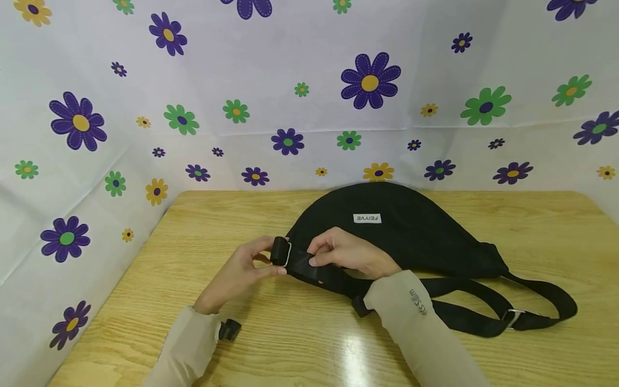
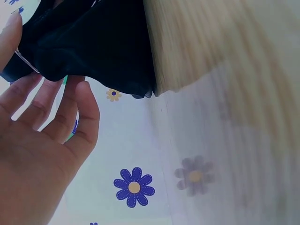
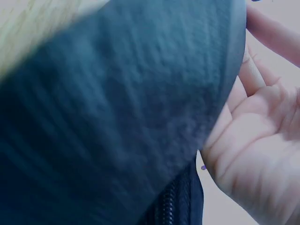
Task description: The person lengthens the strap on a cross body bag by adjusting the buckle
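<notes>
A black sling bag (image 1: pixel 387 236) lies on the table with its small white label upside down. Near the bag's left end, my left hand (image 1: pixel 239 274) holds the strap where it loops through a metal slider (image 1: pixel 288 254), thumb below and fingers above and behind. Just right of the slider, my right hand (image 1: pixel 355 252) pinches the black strap (image 1: pixel 302 263) between thumb and curled fingers. In the right wrist view, wide dark webbing (image 3: pixel 126 103) fills much of the picture, with a zipper (image 3: pixel 168 206) under it. Dark fabric (image 2: pixel 93 47) spans the left hand's fingertips in the left wrist view.
To the right, the rest of the strap (image 1: pixel 556 301) loops over the wooden table (image 1: pixel 217 215), with a second metal slider (image 1: pixel 513 318) on it. A black buckle piece (image 1: pixel 360 306) shows by the right sleeve. White cloth (image 1: pixel 271 70) printed with flowers hangs behind.
</notes>
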Demonstrator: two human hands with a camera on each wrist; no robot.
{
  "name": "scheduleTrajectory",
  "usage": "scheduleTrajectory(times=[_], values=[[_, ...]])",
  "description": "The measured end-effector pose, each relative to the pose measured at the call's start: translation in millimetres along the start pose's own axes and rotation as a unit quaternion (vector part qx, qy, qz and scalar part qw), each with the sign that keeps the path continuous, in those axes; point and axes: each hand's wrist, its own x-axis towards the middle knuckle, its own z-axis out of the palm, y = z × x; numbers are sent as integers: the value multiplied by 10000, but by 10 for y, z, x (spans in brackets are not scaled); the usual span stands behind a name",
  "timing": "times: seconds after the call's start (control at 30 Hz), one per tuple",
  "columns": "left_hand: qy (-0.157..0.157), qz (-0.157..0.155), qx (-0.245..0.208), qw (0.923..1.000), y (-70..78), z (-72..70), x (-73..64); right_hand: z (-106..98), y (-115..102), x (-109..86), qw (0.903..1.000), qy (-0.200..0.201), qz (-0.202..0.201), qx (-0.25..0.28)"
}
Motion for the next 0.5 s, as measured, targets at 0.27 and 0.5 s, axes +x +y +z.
scheduleTrajectory(times=[0.27,0.5], values=[[-27,71,51,10000,-11,2,-1,86,-5,47,9993,97,-321,158],[-70,109,65,9999,10,16,6,256,-54,124,9970,661,-296,273]])
